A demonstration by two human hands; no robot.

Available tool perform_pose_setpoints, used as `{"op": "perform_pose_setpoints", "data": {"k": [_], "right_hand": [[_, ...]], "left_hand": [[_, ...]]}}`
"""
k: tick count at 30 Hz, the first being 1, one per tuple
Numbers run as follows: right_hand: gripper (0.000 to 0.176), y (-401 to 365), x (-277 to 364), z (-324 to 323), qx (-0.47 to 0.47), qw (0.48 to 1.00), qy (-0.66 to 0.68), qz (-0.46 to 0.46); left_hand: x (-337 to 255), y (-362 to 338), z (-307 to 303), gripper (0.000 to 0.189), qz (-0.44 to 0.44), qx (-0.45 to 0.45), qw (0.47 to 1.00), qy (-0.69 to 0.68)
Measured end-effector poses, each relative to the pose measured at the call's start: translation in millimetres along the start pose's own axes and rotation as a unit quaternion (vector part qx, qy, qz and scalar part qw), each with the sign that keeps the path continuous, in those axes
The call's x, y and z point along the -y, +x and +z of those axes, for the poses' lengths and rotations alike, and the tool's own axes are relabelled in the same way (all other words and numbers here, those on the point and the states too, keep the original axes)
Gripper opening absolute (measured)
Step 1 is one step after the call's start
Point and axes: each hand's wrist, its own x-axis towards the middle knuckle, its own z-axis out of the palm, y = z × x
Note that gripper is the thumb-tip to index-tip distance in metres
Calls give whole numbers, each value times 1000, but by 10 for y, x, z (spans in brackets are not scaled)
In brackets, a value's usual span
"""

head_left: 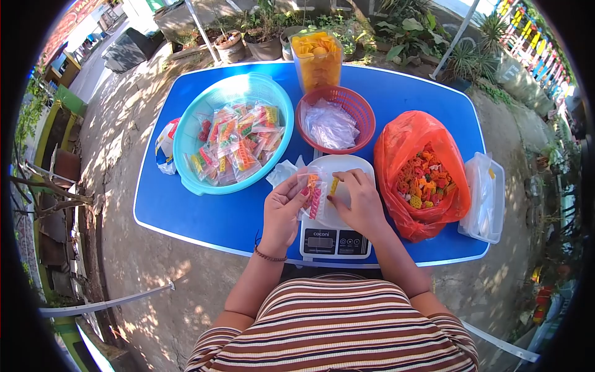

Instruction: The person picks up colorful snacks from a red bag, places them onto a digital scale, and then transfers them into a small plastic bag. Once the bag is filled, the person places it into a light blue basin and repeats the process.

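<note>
My left hand (286, 206) is closed on a small clear plastic bag (313, 197) with pink and orange snack pieces in it. Just to its right, my right hand (356, 199) pinches a small yellow snack piece (334, 186) beside the bag. Both hands are above a white kitchen scale (328, 243), whose round plate is partly hidden by them. To the right stands an orange-red plastic bag (409, 139) full of colourful snack pieces (426, 180). A red basket (367, 118) behind the scale holds clear empty bags (328, 125).
A turquoise basin (186, 139) with many filled packets (238, 139) is at the left. Behind the red basket stands a clear container (319, 59) of yellow chips. A clear plastic box (482, 198) sits at the right edge of the blue table (427, 93).
</note>
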Motion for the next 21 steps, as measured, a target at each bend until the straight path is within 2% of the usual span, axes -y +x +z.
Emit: {"op": "perform_pose_setpoints", "data": {"k": [2, 5, 6, 9, 12, 15, 21], "right_hand": [[38, 1, -65, -4, 19, 996, 77, 37], [28, 29, -10, -122, -41, 975, 180, 122], [25, 31, -30, -116, -84, 957, 247, 125], [17, 54, -24, -115, -194, 871, 435, 121], [17, 54, 123, -193, -182, 847, 485, 117], [19, 15, 91, -183, -128, 858, 487, 104], [18, 0, 21, -140, -108, 913, 392, 39]], "left_hand": [[-45, -22, 18, 43, -15, 26, 999, -21], [-96, -31, 62, 38, -49, 43, 995, -73], [-96, -30, 73, 36, -63, 44, 993, -94], [-2, -44, 95, 33, -38, 35, 999, 6], [10, -73, 123, 32, -24, 33, 998, 51], [61, -53, 89, 30, -9, 37, 997, 60], [39, -45, 109, 34, -7, 57, 996, 70]]}}
